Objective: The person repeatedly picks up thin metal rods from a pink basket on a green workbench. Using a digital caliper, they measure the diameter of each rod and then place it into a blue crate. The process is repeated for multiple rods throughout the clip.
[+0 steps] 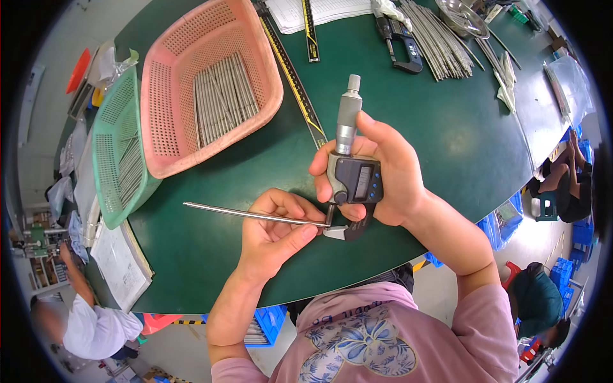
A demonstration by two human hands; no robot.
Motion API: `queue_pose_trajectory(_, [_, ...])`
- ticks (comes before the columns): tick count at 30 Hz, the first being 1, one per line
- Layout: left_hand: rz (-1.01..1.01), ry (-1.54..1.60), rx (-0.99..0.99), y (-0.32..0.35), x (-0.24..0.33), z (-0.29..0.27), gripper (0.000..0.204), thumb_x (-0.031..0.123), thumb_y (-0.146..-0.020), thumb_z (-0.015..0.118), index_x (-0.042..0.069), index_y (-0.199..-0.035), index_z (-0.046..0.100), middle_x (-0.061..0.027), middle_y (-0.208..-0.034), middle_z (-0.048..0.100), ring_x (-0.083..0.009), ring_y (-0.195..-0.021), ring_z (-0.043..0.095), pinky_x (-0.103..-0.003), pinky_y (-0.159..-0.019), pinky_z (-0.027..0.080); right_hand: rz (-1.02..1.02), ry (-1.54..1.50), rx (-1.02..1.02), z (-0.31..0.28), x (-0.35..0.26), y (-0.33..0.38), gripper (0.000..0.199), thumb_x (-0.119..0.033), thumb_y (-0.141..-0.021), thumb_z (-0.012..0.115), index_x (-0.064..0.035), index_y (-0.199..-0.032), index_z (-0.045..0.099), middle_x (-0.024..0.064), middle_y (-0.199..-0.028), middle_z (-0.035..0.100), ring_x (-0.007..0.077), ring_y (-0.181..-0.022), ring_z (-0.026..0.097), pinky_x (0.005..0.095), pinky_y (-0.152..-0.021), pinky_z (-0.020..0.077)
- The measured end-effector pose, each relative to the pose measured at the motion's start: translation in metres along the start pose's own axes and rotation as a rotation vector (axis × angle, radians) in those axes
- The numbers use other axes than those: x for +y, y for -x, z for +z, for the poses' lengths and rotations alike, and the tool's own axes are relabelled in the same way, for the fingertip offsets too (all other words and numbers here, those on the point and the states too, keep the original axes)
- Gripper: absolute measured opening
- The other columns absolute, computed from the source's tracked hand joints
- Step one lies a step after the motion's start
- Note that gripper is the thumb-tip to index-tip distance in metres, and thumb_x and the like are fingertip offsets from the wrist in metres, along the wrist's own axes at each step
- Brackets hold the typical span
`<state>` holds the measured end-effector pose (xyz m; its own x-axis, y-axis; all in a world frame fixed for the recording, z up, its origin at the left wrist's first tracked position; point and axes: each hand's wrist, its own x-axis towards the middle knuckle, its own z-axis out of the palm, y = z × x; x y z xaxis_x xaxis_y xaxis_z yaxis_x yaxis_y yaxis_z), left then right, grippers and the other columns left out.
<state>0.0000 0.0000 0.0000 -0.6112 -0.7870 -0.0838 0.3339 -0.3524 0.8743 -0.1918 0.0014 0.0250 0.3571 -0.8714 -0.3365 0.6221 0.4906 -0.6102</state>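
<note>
My right hand is wrapped round a digital micrometer, its grey thimble pointing away from me and its small screen facing up. Between the thumb and fingers of my left hand is a thin metal rod, lying nearly level and reaching out to the left. The rod's right end sits at the micrometer's jaws, near the frame's lower end. Whether the jaws touch it I cannot tell. Beyond my left hand stands a pink basket with many similar metal rods in it.
A green basket with rods stands left of the pink one. A steel ruler lies on the green table. Loose rods, a second micrometer and a metal bowl are at the far right. Papers lie at left. Other people sit nearby.
</note>
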Motion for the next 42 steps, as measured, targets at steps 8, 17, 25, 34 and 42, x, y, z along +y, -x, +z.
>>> queue_pose_trajectory(8, [-0.019, 0.000, -0.033, -0.0003, -0.0030, -0.0001, 0.022, -0.004, -0.073, 0.063, 0.002, -0.087, 0.046, -0.0122, -0.088, 0.057, -0.0147, -0.080, 0.057, -0.027, -0.072, 0.048, -0.051, 0.119, 0.011, 0.0038, -0.0019, 0.0021, 0.061, -0.056, -0.085, 0.031, 0.0006, -0.081, 0.055, 0.0147, -0.065, 0.057, 0.0138, -0.038, 0.045, 0.0214, -0.034, 0.0355])
queue_pose_trajectory(17, [0.000, -0.024, -0.027, -0.0001, -0.0059, 0.0001, 0.018, -0.004, -0.074, 0.062, 0.001, -0.084, 0.047, -0.0122, -0.085, 0.057, -0.0149, -0.077, 0.057, -0.027, -0.069, 0.048, -0.047, 0.082, -0.011, 0.0036, -0.0015, 0.0021, 0.065, -0.057, -0.085, 0.026, 0.0013, -0.083, 0.054, 0.0140, -0.065, 0.057, 0.0140, -0.038, 0.044, 0.0216, -0.035, 0.0352])
queue_pose_trajectory(25, [-0.003, -0.009, -0.025, 0.0008, -0.0023, -0.0001, 0.016, -0.004, -0.075, 0.059, 0.002, -0.083, 0.047, -0.0130, -0.084, 0.058, -0.0152, -0.075, 0.057, -0.027, -0.068, 0.047, 0.015, 0.027, -0.007, 0.0054, -0.0033, 0.0022, 0.062, -0.052, -0.087, 0.023, 0.0014, -0.085, 0.054, 0.0107, -0.066, 0.058, 0.0140, -0.040, 0.044, 0.0237, -0.040, 0.0358])
queue_pose_trajectory(34, [-0.005, 0.002, -0.036, 0.0003, -0.0032, -0.0010, 0.016, -0.004, -0.075, 0.058, 0.002, -0.084, 0.046, -0.0136, -0.086, 0.058, -0.0153, -0.076, 0.057, -0.027, -0.068, 0.048, -0.003, 0.061, 0.014, 0.0038, -0.0016, 0.0018, 0.067, -0.062, -0.079, 0.032, 0.0010, -0.081, 0.054, 0.0108, -0.064, 0.057, 0.0135, -0.038, 0.042, 0.0229, -0.039, 0.0347])
queue_pose_trajectory(42, [-0.019, -0.003, -0.021, -0.0011, -0.0006, 0.0015, 0.015, -0.002, -0.076, 0.059, 0.001, -0.084, 0.047, -0.0124, -0.085, 0.058, -0.0158, -0.076, 0.058, -0.028, -0.068, 0.048, 0.010, 0.051, 0.014, 0.0042, -0.0036, 0.0026, 0.066, -0.061, -0.080, 0.033, 0.0013, -0.079, 0.054, 0.0109, -0.063, 0.057, 0.0132, -0.037, 0.041, 0.0224, -0.039, 0.0346])
